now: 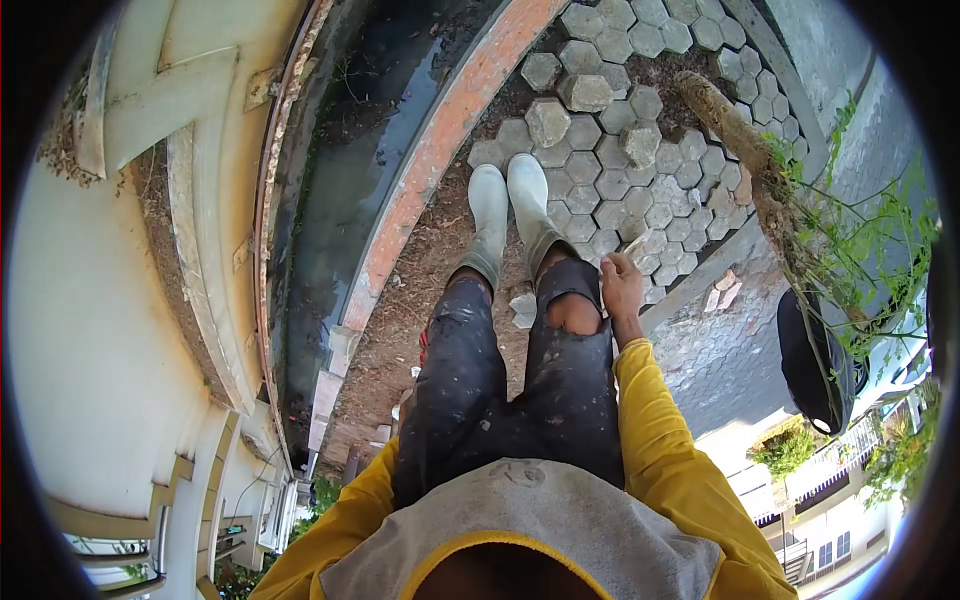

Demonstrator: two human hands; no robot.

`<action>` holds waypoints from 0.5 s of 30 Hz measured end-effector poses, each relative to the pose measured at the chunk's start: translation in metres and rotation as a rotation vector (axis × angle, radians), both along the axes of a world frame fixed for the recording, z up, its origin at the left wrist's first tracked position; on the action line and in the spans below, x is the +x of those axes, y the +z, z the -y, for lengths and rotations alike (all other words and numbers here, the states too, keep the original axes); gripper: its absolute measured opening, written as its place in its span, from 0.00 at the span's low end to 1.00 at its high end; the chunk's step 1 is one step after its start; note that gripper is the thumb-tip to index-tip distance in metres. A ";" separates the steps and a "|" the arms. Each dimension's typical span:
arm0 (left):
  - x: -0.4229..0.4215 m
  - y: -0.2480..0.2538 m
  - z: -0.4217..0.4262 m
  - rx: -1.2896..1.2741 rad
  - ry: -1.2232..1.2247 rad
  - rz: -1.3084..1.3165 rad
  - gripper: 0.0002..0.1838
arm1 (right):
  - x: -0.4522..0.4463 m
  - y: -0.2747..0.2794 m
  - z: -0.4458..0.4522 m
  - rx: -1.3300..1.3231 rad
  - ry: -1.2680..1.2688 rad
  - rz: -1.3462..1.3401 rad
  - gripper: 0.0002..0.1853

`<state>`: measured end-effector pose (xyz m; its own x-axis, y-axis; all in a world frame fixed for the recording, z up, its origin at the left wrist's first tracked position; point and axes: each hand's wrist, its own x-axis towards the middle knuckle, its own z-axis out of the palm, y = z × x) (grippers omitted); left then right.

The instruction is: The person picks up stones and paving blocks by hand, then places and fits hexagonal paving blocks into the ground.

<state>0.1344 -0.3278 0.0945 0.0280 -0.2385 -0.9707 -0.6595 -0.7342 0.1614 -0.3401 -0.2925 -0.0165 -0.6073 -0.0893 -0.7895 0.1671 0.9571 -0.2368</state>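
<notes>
My right hand (622, 285) is beside my right knee, its fingers pinched together. A thin, pale, pointed thing (636, 243) shows at the fingertips, too small to name. Past my left thigh, the yellow left sleeve (375, 478) runs down, and only a sliver of my left hand (405, 405) shows; its fingers are hidden. A small red thing (423, 348) peeks out by that thigh. My pale rubber boots (489, 200) stand at the near edge of the hexagonal paving blocks (612, 185).
Loose blocks (586, 93) lie on top of the paving. A water-filled ditch (350, 200) runs on the left behind a reddish concrete curb (430, 165). To the right lie a log (735, 130), leafy branches (870, 240) and a dark object (808, 360) beside the grey road.
</notes>
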 end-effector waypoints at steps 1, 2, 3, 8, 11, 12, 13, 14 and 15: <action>-0.005 -0.005 -0.006 0.015 0.002 -0.007 0.19 | -0.006 -0.006 0.016 -0.056 0.052 -0.016 0.21; -0.010 -0.005 -0.010 0.032 0.004 -0.009 0.19 | -0.012 -0.013 0.031 -0.110 0.106 -0.027 0.21; -0.014 -0.005 -0.017 0.047 0.006 -0.015 0.19 | -0.019 -0.022 0.046 -0.095 0.166 0.005 0.22; -0.030 0.001 -0.060 0.098 0.042 -0.015 0.18 | -0.039 -0.103 0.090 -0.041 0.306 0.164 0.25; -0.048 0.008 -0.083 0.112 0.073 -0.027 0.17 | -0.046 -0.143 0.112 -0.026 0.387 0.195 0.24; -0.055 0.010 -0.090 0.111 0.084 -0.033 0.17 | -0.047 -0.149 0.120 -0.023 0.404 0.209 0.24; -0.058 0.014 -0.094 0.111 0.095 -0.034 0.17 | -0.046 -0.154 0.126 -0.072 0.417 0.215 0.24; -0.064 0.019 -0.101 0.108 0.099 -0.046 0.17 | -0.044 -0.157 0.128 -0.120 0.428 0.220 0.24; -0.067 0.026 -0.106 0.101 0.110 -0.055 0.17 | -0.043 -0.157 0.127 -0.116 0.443 0.231 0.24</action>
